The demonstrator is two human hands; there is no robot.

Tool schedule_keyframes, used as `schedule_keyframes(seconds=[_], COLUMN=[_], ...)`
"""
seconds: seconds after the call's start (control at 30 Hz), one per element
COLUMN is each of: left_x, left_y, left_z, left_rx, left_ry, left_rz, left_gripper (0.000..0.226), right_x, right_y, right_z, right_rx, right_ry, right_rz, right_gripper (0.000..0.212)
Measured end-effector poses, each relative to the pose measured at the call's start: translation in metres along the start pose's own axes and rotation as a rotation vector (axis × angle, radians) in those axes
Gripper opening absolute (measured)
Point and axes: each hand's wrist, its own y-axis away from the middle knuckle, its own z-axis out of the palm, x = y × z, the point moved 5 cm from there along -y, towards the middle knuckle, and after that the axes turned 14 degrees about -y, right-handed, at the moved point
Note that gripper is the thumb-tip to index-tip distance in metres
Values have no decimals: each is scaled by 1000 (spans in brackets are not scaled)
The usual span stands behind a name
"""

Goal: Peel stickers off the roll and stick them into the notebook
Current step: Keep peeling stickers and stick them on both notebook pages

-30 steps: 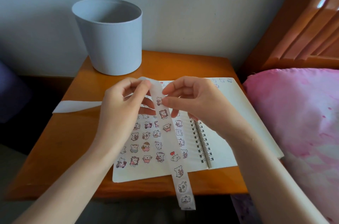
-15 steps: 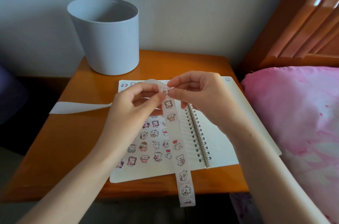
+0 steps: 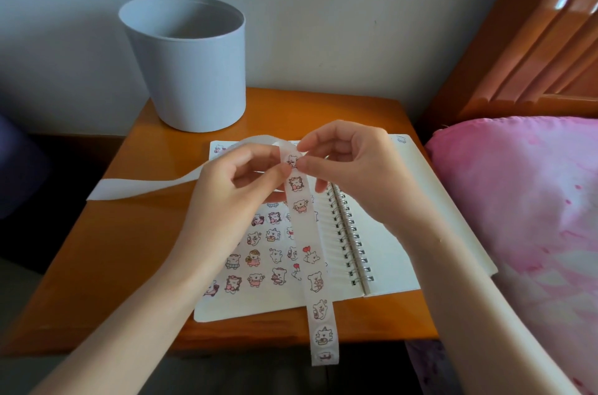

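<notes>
Left hand (image 3: 239, 182): fingers curled, thumb and forefinger pinching the sticker strip (image 3: 304, 232) at its bend. Right hand (image 3: 351, 168): thumb and forefinger pinching at the topmost bear sticker (image 3: 293, 161) on that strip. The strip hangs over the open spiral notebook (image 3: 385, 260) and past the worktop (image 3: 129, 232) front edge. Its bare backing trails left. The notebook's left page carries rows of stickers. A grey pot (image 3: 187, 77) stands behind.

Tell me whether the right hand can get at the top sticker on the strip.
Probably yes: the right hand pinches at the top sticker, the left hand holds the strip beside it, and nothing lies between.
</notes>
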Motion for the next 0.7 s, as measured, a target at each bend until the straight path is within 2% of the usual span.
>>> schedule_keyframes(seconds=[0.7], left_x=[-1], left_y=[0], left_z=[0], left_rx=[-6], left_ry=[-37], left_rz=[-15], left_gripper=[11], right_x=[1], right_y=[-1], right_z=[2], right_rx=[-27], right_ry=[20], right_rz=[-15], right_gripper=[9])
